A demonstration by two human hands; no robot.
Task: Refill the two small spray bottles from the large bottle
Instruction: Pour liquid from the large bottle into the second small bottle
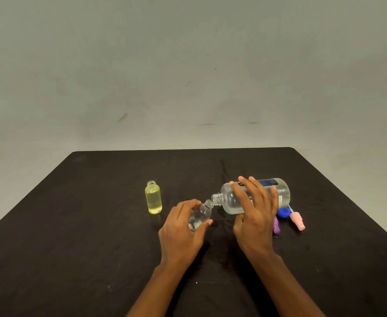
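1. The large bottle (pixel 232 203) lies tipped over the surface (pixel 96 225), neck toward 9 o'clock. Fingers of the right hand (pixel 254 209) curl round its body. It is likely heavy and slick, so hold it mid-body.
2. Fingers of the left hand (pixel 183 227) clamp the light small bottle (pixel 202 213), mouth to mouth.

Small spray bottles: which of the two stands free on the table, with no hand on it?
The yellow-tinted bottle, upright and alone at the left. The clear small bottle is tilted in the left hand, its neck meeting the large bottle.
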